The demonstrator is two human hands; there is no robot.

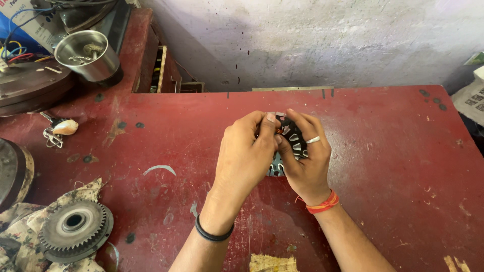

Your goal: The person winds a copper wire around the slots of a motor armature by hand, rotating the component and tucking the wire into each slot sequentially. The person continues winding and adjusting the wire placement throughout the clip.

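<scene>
Both my hands meet over the middle of a worn red table [383, 151]. They hold a round black slotted motor core [293, 142] with pale slot liners and a bit of copper wire showing. My left hand [244, 158] wraps its left side, thumb and forefinger pinching near the copper wire at the top. From the right, my right hand [305, 161] cups the core, a ring on one finger. The hands hide most of the core.
A toothed grey metal gear [75, 229] lies on patterned cloth at the lower left. A steel cup [88, 55] stands at the back left beside coloured wires. Keys with a shell charm [59, 130] lie near the left edge. A white wall [312, 40] runs behind the table.
</scene>
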